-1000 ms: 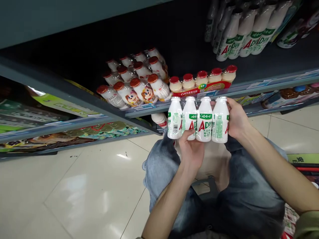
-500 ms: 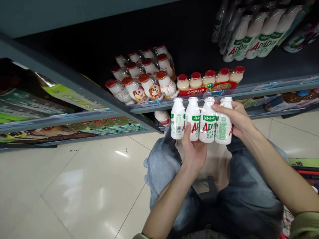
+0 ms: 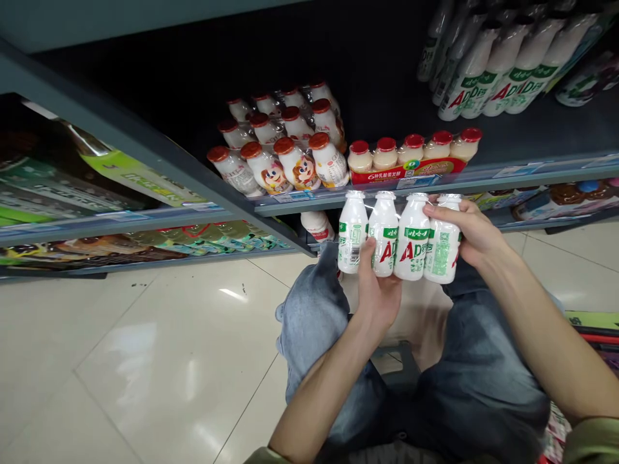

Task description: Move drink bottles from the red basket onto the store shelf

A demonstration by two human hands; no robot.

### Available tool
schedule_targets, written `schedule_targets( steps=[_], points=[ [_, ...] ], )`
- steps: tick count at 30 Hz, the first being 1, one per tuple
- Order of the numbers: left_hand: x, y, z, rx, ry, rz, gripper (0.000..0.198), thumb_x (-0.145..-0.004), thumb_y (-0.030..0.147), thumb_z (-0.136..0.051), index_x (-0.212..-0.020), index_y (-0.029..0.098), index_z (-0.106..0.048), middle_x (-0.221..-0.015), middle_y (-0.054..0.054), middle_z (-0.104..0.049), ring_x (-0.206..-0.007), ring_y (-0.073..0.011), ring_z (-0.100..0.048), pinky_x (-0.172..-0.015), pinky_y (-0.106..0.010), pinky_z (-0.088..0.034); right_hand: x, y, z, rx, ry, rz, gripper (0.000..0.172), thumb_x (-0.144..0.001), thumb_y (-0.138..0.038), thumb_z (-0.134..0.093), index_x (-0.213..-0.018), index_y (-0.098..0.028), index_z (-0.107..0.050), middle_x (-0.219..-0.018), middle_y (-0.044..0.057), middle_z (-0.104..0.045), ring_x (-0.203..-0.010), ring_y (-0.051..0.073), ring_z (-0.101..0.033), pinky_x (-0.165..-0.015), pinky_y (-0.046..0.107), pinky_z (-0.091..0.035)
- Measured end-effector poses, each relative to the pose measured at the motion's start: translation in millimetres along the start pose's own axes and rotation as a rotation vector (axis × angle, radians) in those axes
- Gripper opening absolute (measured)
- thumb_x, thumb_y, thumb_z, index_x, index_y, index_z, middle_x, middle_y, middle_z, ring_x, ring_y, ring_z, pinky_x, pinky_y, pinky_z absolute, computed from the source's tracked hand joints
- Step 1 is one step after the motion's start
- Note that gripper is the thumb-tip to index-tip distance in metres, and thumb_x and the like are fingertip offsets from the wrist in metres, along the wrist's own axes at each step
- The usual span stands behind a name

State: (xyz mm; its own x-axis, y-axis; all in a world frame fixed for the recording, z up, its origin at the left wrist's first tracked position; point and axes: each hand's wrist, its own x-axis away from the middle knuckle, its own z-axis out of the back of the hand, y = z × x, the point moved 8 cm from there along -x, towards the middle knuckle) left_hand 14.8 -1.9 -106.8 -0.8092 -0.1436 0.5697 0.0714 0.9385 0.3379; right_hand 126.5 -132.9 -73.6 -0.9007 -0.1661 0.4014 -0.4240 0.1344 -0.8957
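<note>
A shrink-wrapped pack of small white milk drink bottles [image 3: 411, 248] with green and red labels is held in front of the shelf, above my knees. My left hand [image 3: 380, 296] grips it from below, thumb on the front of the second bottle. My right hand [image 3: 476, 232] clasps its right end, with the thumb near the bottle necks and the other fingers hidden behind. Just beyond the pack, a red-sleeved pack of small red-capped bottles [image 3: 411, 169] stands on the shelf. Left of that are several wrapped bottles with orange-red caps [image 3: 289, 166].
More white bottles with green labels [image 3: 512, 84] stand upright at the shelf's right. The shelf's front edge [image 3: 300, 203] runs close behind the held pack. At left, an upright divider [image 3: 145, 145] separates another shelf section. Tiled floor [image 3: 159, 361] lies below; red-edged goods sit at far right.
The held pack has shifted slightly right and down in view, both hands still on it. The shelf goods also appear shifted a little, as the camera view has moved.
</note>
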Motion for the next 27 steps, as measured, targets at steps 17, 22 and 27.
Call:
schedule_targets(
  steps=[17, 22, 27],
  points=[
    [-1.0, -6.2, 0.1, 0.040, 0.043, 0.025, 0.029, -0.090, 0.026, -0.070, -0.118, 0.022, -0.073, -0.124, -0.005, -0.076, -0.131, -0.0281, -0.062, -0.104, -0.041, -0.056, -4.0, 0.7, 14.9, -0.008, 0.104, 0.067, 0.037, -0.059, -0.049, -0.095, -0.076, -0.023, -0.075, -0.076, 0.001, -0.076, -0.068, 0.020, -0.070, -0.061, 0.030, -0.057],
    [-0.7, -4.9, 0.2, 0.042, 0.031, -0.003, 0.031, -0.092, 0.030, -0.070, -0.122, 0.024, -0.072, -0.126, -0.005, -0.076, -0.135, -0.0287, -0.060, -0.107, -0.041, -0.056, -4.3, 2.3, 12.9, -0.004, 0.115, 0.060, 0.037, -0.060, -0.048, -0.095, -0.076, -0.022, -0.075, -0.073, 0.001, -0.074, -0.066, 0.019, -0.069, -0.060, 0.030, -0.056],
    [1.4, -4.8, 0.1, 0.068, 0.018, -0.038, 0.038, -0.097, 0.045, -0.064, -0.129, 0.025, -0.070, -0.135, -0.006, -0.071, -0.139, -0.0301, -0.056, -0.109, -0.044, -0.055, -0.7, 0.3, 6.8, 0.016, 0.106, 0.066, 0.035, -0.059, -0.048, -0.095, -0.072, -0.022, -0.074, -0.070, 0.000, -0.072, -0.061, 0.017, -0.066, -0.056, 0.030, -0.052]
  ],
)
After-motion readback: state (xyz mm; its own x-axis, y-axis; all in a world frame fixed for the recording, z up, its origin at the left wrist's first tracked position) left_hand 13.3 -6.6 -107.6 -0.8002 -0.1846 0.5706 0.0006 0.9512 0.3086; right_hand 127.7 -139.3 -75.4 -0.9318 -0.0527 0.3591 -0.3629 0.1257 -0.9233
